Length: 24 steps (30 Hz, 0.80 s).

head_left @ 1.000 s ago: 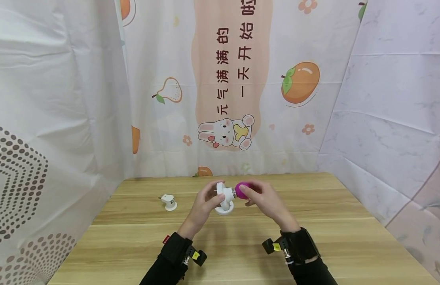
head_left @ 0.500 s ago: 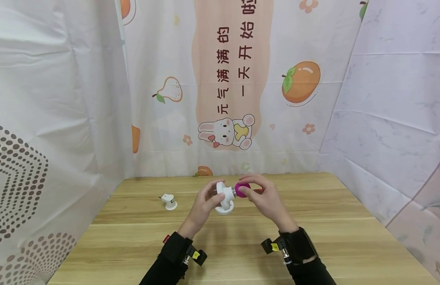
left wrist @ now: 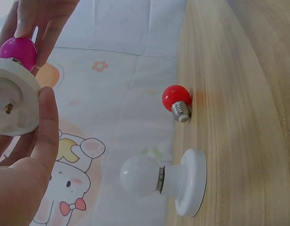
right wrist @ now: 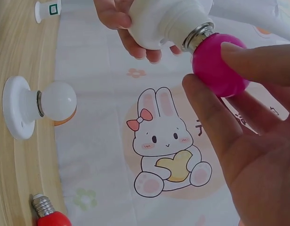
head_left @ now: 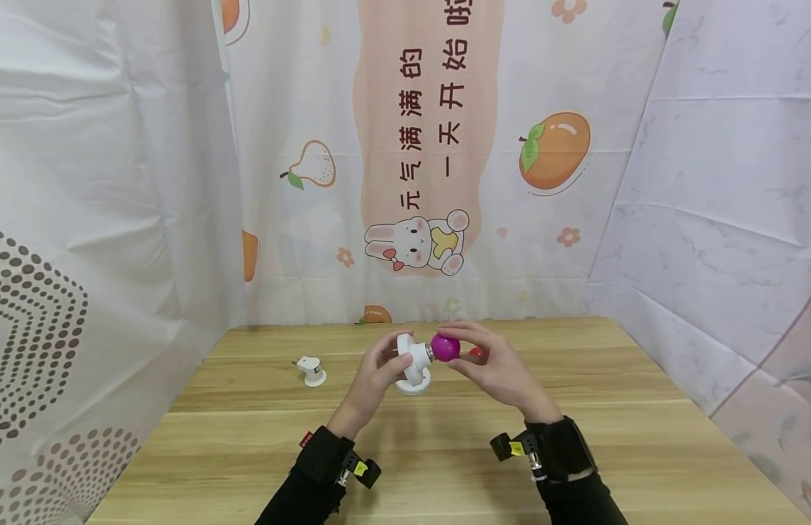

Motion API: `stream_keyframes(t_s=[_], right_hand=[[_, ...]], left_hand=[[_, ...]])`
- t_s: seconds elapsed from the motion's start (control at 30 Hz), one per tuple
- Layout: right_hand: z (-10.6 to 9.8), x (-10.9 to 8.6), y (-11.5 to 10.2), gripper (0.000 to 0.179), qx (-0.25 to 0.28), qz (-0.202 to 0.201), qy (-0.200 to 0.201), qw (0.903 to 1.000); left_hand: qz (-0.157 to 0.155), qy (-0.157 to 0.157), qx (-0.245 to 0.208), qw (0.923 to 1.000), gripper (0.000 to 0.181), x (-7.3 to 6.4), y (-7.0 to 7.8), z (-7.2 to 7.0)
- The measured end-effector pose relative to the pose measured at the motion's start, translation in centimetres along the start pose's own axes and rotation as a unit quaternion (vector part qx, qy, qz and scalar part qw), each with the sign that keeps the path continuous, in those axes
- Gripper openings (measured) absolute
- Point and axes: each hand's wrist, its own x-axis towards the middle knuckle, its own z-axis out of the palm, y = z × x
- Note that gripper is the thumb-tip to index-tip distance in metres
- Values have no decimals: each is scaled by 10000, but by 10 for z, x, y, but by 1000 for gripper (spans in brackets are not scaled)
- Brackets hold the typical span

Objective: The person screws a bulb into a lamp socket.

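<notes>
My left hand point(head_left: 371, 383) grips a white lamp holder point(left wrist: 15, 89) by its round base, raised above the table; two brass-coloured contacts show on its underside. Its socket points right, toward a magenta light bulb point(right wrist: 218, 63). The bulb's metal screw base sits at the socket mouth, with some metal showing. My right hand point(head_left: 500, 368) holds the bulb by its round end, thumb on one side and fingers on the other. Behind the held holder, a second white lamp holder point(left wrist: 191, 183) with a white bulb point(left wrist: 139, 175) stands on the table.
A loose red bulb point(left wrist: 176, 98) lies on the table point(head_left: 248, 452), partly behind my right hand in the head view. Farther left stands a small white plug-like fitting point(head_left: 311, 371). Printed curtains point(head_left: 300, 240) enclose the table's back and sides.
My right hand's fingers have spread and shifted round the magenta bulb, so more of it shows. The right wrist has moved slightly right; the left hand and lamp holder stay nearly still.
</notes>
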Motion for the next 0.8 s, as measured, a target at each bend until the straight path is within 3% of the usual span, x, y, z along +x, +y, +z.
stream_keyframes(t_s=[0.47, 0.8], right_hand=[[-1, -1, -2, 45, -547, 567, 101, 9968], [0, 0, -1, 43, -640, 711, 179, 9953]], left_hand=[[40, 35, 29, 10000, 55, 0, 0, 0], [79, -12, 87, 9999, 52, -1, -1, -1]])
